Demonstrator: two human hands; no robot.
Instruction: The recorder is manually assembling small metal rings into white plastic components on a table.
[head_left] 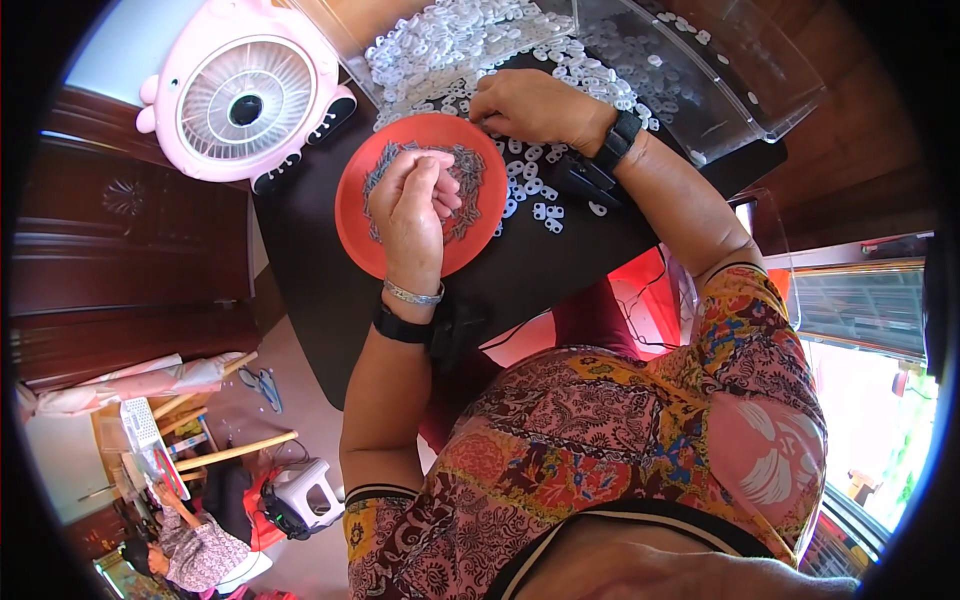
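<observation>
Hovering over the red plate (pixel 360 240), the left hand (pixel 412 205) is curled, fingers pinched narrow on small grey pieces (pixel 468 185). Beyond the plate, the right hand (pixel 530 108) is pressed on white plastic pieces (pixel 530 180), fingers bent; any grip cannot be told.

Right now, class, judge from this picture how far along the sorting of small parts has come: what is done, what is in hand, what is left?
Done: loose white plastic pieces lie spread on the dark table. In hand: the left hand pinches over the grey metal bits in the red plate, while the right hand picks among white pieces. Left: a large pile by the clear tray.
</observation>
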